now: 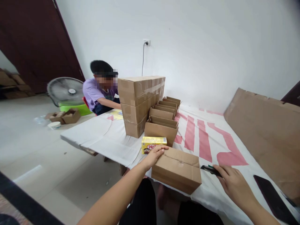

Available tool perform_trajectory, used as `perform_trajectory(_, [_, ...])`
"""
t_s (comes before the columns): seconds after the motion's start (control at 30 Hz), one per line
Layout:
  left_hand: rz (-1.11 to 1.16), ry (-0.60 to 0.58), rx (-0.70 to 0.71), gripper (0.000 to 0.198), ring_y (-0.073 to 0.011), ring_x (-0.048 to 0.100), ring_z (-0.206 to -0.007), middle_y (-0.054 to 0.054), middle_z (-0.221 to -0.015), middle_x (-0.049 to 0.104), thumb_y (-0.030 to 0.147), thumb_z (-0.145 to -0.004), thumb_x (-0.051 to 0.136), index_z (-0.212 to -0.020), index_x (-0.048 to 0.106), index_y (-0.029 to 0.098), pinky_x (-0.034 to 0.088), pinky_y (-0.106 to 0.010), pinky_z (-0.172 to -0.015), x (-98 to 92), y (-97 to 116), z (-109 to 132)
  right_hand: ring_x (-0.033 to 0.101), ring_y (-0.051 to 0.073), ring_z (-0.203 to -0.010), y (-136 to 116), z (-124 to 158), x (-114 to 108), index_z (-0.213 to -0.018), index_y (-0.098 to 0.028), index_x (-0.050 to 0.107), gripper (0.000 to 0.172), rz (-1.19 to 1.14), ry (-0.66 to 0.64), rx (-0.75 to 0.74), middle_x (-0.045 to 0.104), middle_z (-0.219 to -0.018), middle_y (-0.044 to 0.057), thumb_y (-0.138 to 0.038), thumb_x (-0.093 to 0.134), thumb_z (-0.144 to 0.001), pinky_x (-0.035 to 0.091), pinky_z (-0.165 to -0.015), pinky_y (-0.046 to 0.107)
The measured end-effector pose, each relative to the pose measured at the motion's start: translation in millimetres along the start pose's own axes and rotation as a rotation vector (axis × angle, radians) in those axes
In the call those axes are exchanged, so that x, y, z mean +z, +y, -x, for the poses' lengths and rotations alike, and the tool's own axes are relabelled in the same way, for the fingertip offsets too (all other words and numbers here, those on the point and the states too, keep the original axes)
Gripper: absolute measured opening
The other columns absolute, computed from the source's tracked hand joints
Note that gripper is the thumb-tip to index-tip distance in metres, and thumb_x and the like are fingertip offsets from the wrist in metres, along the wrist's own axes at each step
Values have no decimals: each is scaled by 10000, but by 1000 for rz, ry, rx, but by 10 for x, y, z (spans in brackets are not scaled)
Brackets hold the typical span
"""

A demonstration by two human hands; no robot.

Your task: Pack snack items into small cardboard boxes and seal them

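Note:
A closed small cardboard box (177,169) lies at the near edge of the white-and-red covered table (206,140). My left hand (154,155) rests on the box's far left corner, fingers curled over its edge, next to a yellow printed carton (152,144). My right hand (232,182) lies on the table to the right of the box, its fingers closed round a dark tool with a green tip (210,169) that points at the box.
A stack of taped boxes (139,103) and a row of open boxes (162,120) stand behind. A person in a purple shirt (99,92) sits at the far left corner. A large cardboard sheet (264,131) leans on the right. A black phone (272,197) lies nearby. A fan (65,90) stands on the floor.

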State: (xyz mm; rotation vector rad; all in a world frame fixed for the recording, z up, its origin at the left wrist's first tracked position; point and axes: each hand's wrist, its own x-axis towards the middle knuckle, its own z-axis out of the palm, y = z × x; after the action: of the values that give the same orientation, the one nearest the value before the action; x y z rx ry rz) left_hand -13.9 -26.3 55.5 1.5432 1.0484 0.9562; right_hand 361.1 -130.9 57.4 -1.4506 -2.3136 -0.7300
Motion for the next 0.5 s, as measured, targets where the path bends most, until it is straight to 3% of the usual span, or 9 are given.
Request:
perform_trajectory(0.2, [24,-15,-33,348,-260,502,-1221,-66,-1265,602,359,-819,502,-1087,673,216,305,-430,-1106,-3,7,-12,668,217,-803,124,548,619,-1126,-229,646,353,-108,-264,153,703,-951,69,-141,478,-829,514,-704,349])
perform_trajectory(0.3, [23,-21,-18,348,-261,499,-1225,-62,-1263,605,361,-824,500,-1088,677,218,298,-424,-1109,-5,7,-13,684,252,-839,140,623,804,-1101,-230,673,349,-105,-308,212,726,-956,80,-158,483,-817,526,-700,380])
perform_trajectory(0.4, [25,-18,-8,346,-263,494,-1229,-58,-1259,607,367,-829,504,-1088,680,219,292,-418,-1111,-11,10,-9,677,274,-892,92,410,739,-1042,-202,688,269,-151,-158,212,728,-975,102,-221,489,-862,533,-729,404])
perform_trajectory(0.5, [21,-19,-5,351,-261,490,-1231,-59,-1257,605,367,-831,502,-1093,677,212,292,-405,-1110,-16,10,-6,662,247,-873,-108,-16,415,-991,-183,670,216,-268,76,170,717,-921,98,-280,489,-927,529,-770,403])
